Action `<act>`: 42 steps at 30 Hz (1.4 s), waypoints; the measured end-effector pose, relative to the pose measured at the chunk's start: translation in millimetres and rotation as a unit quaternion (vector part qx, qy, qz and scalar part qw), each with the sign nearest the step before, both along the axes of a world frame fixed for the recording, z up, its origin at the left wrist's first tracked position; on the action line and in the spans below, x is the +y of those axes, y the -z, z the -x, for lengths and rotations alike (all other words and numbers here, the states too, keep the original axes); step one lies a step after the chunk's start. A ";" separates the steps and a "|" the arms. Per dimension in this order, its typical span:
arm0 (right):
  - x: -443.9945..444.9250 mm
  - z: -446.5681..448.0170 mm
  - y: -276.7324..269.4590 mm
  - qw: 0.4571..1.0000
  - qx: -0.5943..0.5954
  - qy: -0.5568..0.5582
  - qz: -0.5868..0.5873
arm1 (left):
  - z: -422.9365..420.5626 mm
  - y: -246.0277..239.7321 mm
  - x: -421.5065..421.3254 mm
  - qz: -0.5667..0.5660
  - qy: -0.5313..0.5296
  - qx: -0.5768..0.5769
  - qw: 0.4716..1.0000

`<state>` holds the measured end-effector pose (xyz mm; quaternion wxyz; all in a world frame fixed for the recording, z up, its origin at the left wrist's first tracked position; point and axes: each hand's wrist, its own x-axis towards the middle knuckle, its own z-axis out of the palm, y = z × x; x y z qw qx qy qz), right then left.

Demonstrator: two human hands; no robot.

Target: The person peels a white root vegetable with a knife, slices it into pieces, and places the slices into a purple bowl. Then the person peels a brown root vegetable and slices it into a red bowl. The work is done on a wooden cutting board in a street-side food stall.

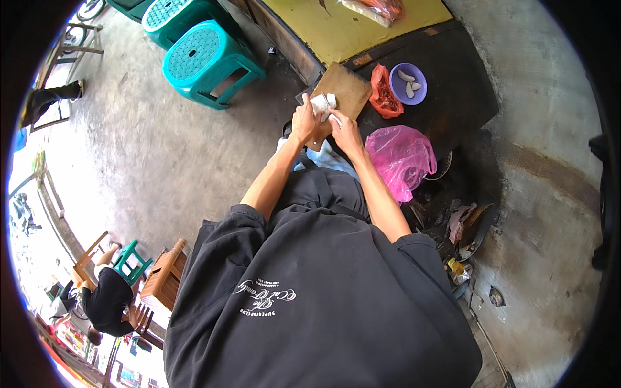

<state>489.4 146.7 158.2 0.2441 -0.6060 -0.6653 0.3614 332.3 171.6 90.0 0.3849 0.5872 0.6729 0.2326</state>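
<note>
My left hand [304, 120] rests on a worn wooden cutting board [347, 89], its fingers against a white block of food [320, 105]. At the block's right side, my right hand [346, 132] grips the white handle of a knife [335, 120]; its thin blade appears to lie across the white food, partly hidden. Beside the board is an open red plastic bag [386, 97] with reddish contents. Next to that bag, a purple bowl [423, 92] holds several pale, curved pieces. A pink plastic bag [400, 155] lies to the right of my right forearm.
Beyond the board is a yellow tabletop [310, 24] with a plastic-wrapped package [376, 9]. Green plastic stools [199, 53] stand on the concrete floor at upper left. A dark surface [441, 63] carries the bowl. A person in black [106, 300] sits far off at lower left.
</note>
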 end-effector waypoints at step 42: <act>17.4 -50.2 18.4 0.992 -0.118 0.024 0.042 | 19.7 -17.9 1.5 0.056 0.089 0.076 0.992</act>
